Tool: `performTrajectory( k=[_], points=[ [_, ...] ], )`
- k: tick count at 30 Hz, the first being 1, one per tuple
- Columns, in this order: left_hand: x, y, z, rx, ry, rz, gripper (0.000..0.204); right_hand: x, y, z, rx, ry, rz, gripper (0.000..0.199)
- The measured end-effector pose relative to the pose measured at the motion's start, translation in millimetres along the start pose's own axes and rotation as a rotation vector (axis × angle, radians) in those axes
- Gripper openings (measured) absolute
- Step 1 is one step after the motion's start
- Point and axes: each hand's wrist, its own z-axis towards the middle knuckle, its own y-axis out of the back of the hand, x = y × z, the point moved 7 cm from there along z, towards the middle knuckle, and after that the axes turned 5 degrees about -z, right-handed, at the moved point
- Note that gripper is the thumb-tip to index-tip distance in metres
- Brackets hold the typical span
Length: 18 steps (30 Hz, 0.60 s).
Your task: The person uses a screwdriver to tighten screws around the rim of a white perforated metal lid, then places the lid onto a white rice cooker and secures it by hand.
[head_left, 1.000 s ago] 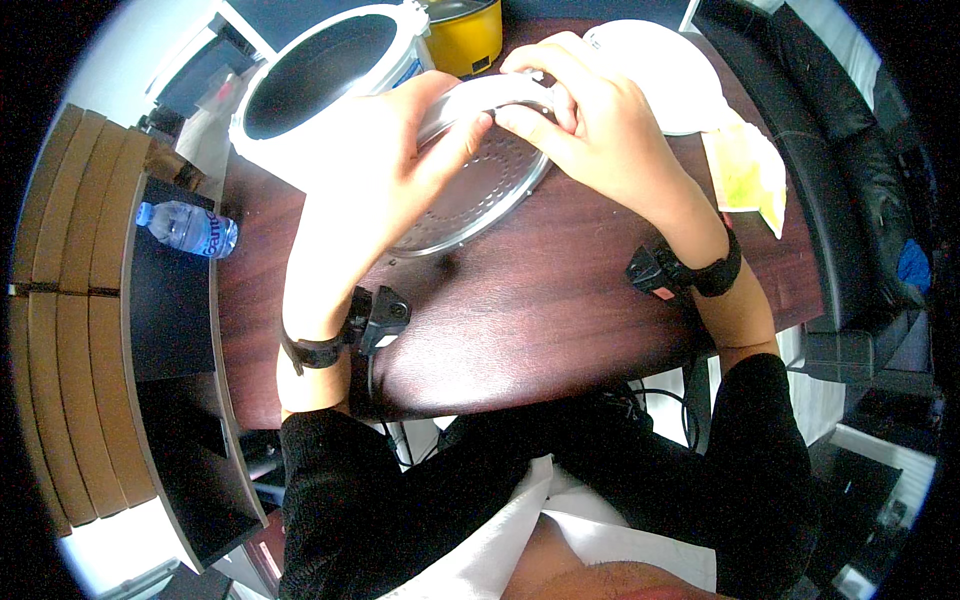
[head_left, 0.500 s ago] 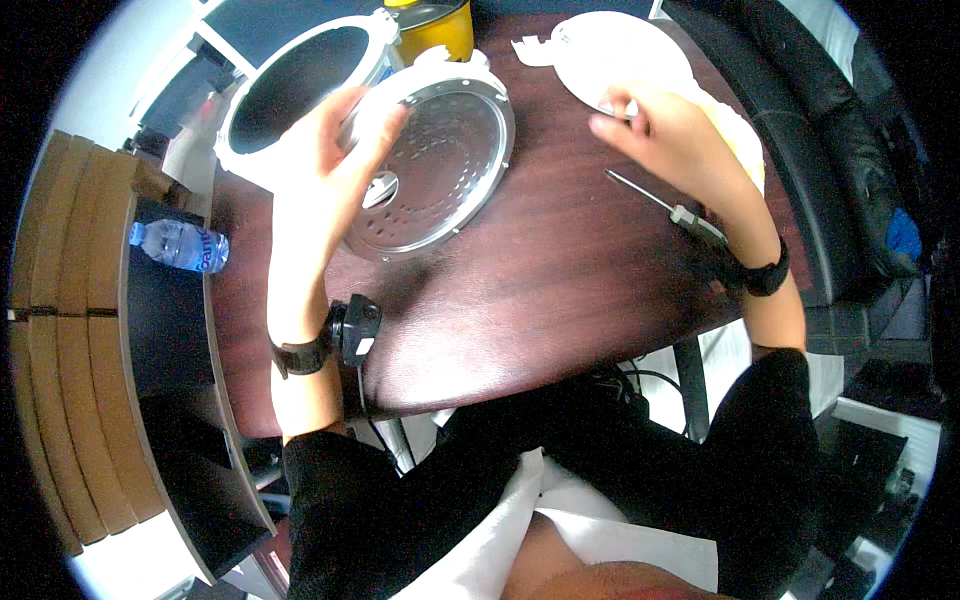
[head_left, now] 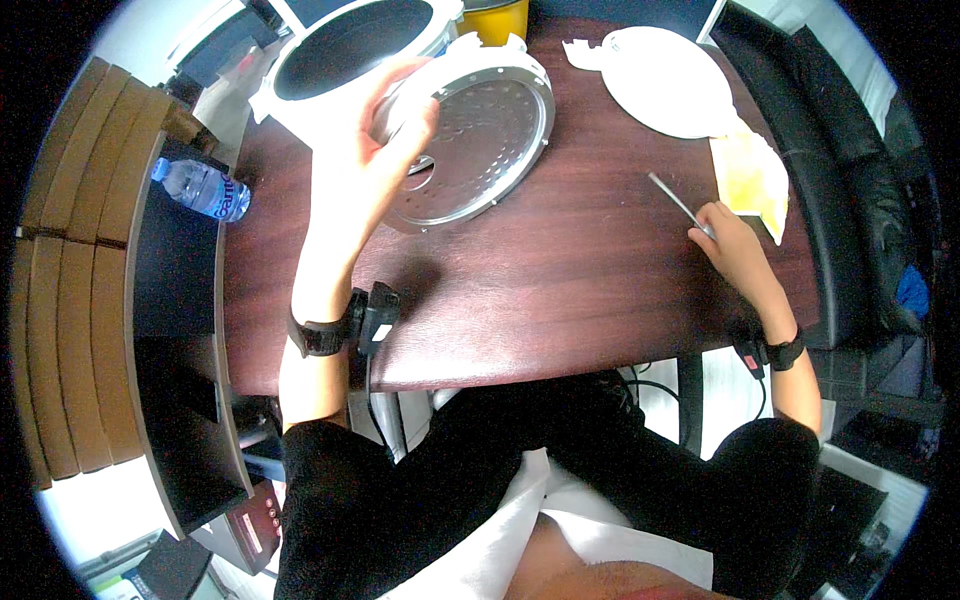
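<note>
My left hand (head_left: pixel 375 165) is closed on the edge of a round lid (head_left: pixel 485 140), thumb on the near side. The lid stands tilted, its shiny metal underside with small holes turned toward me. Behind it is a white cooker body (head_left: pixel 300 125) with a dark round opening; whether the two are joined is hidden. At the right of the table, my right hand (head_left: pixel 735 245) is closed round the handle of a screwdriver (head_left: pixel 675 198), whose shaft points away to the left. A white oval cover (head_left: pixel 668 82) lies flat beyond that hand.
A yellow-and-white sheet or packet (head_left: pixel 750 178) lies beside the cover. At the back stands a yellow pot (head_left: pixel 503 22). Left of the table are a water bottle (head_left: pixel 205 188) on a dark shelf and stacked cardboard (head_left: pixel 85 340). A black sofa (head_left: pixel 850 190) borders the right.
My right hand has come back from near the white cover, down to the screwdriver on the table, and now grips it. My left hand keeps hold of the lid.
</note>
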Motion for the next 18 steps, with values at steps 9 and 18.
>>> performTrajectory(
  k=[9, 18],
  points=[
    [-15, -19, 21, 0.058, -0.049, 0.242, 0.035, 63, 55, 1, -0.083, -0.023, 0.663, 0.019],
    [-41, -36, 29, 0.125, -0.043, 0.194, 0.035, 138, 111, 11, -0.143, 0.362, 0.276, 0.019]
  ],
)
